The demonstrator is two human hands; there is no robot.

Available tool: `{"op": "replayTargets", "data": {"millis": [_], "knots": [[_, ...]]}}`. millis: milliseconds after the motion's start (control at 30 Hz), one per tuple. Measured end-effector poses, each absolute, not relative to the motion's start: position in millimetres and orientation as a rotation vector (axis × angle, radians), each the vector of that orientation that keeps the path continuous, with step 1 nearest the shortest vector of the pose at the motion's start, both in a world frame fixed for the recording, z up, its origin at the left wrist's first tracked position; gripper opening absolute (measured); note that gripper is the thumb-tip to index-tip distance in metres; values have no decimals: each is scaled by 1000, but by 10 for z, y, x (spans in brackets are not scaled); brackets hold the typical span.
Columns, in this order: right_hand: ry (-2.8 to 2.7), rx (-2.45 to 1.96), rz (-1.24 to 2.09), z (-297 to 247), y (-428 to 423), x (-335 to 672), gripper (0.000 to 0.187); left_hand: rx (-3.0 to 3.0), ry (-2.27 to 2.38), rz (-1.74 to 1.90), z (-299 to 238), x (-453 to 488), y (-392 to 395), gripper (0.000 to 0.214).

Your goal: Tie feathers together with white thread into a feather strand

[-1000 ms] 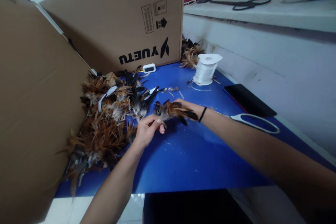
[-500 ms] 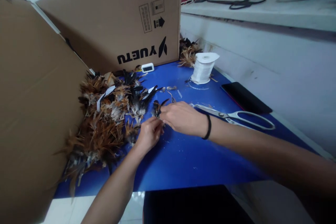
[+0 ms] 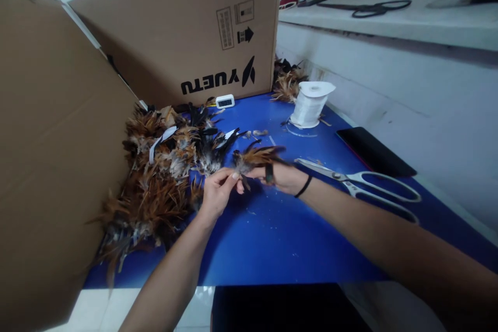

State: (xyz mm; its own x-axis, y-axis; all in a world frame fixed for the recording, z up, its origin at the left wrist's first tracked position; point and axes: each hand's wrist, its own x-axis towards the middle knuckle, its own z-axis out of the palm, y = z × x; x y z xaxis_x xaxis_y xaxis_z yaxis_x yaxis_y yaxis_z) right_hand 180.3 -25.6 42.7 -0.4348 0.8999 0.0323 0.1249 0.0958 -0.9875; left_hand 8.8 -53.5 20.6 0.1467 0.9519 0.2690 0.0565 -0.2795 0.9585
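Feather bunch held over the blue table, nearer than the spool and left of it. Left hand closest to the stem end, thumb and fingers pinched on it. Long axis sideways, wispy rust-and-black tips reaching above the right hand; cannot tell whether its fingers grip. Spool white, flanged; metal scissors nearer, to its right.
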Motion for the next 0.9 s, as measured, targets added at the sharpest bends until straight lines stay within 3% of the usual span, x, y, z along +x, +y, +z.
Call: {"op": "replayTargets", "data": {"millis": [367, 567, 767, 900], "knots": [[-1432, -1189, 998, 241, -516, 1442, 19, 2159, 1399, 1382, 271, 79, -568, 27], [-1290, -1259, 940, 182, -461, 1404, 36, 2597, 1451, 1368, 184, 114, -590, 22], [-1133, -1232, 1107, 220, -477, 1421, 28, 2779, 1440, 1262, 88, 124, -596, 16], [-1074, -1159, 1243, 267, -470, 1504, 21, 2518, 1333, 1370, 133, 135, -605, 10]]}}
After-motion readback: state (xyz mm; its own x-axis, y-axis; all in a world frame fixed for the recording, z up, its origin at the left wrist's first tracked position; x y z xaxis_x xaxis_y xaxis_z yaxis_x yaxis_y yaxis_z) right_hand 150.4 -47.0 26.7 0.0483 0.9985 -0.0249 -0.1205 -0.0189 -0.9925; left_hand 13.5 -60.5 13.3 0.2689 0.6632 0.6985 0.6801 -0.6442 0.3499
